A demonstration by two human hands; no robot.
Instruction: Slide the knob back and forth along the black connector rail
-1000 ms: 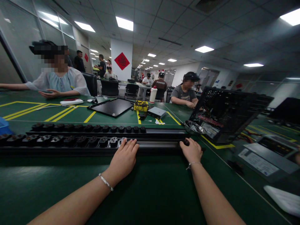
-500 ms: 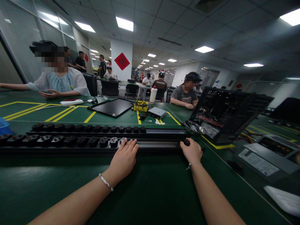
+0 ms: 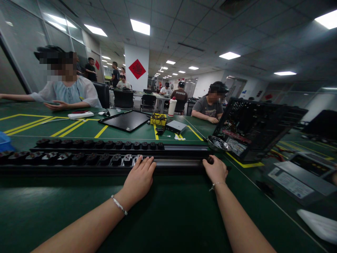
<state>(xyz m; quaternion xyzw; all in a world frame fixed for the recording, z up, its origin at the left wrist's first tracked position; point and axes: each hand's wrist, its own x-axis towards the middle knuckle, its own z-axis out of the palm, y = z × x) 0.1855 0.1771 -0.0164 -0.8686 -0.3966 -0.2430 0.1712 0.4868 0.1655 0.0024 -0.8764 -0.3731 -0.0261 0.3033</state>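
Note:
Two long black socket rails lie across the green table in front of me. The near rail [image 3: 179, 164] carries a row of round black socket modules [image 3: 79, 158] on its left half. My left hand [image 3: 139, 177] rests flat on the near rail, fingers stretched out beside the last module. My right hand [image 3: 216, 170] sits at the rail's right end, fingers curled over a small black part whose shape I cannot make out. The far rail [image 3: 181, 148] also holds a row of modules.
An open black computer case [image 3: 252, 126] stands at the right with a metal bowl [image 3: 218, 143] before it. A black panel [image 3: 125, 120], a yellow box [image 3: 158, 118] and a grey box [image 3: 176, 126] lie farther back. Two people sit across the table. A blue bin [image 3: 4, 140] is at far left.

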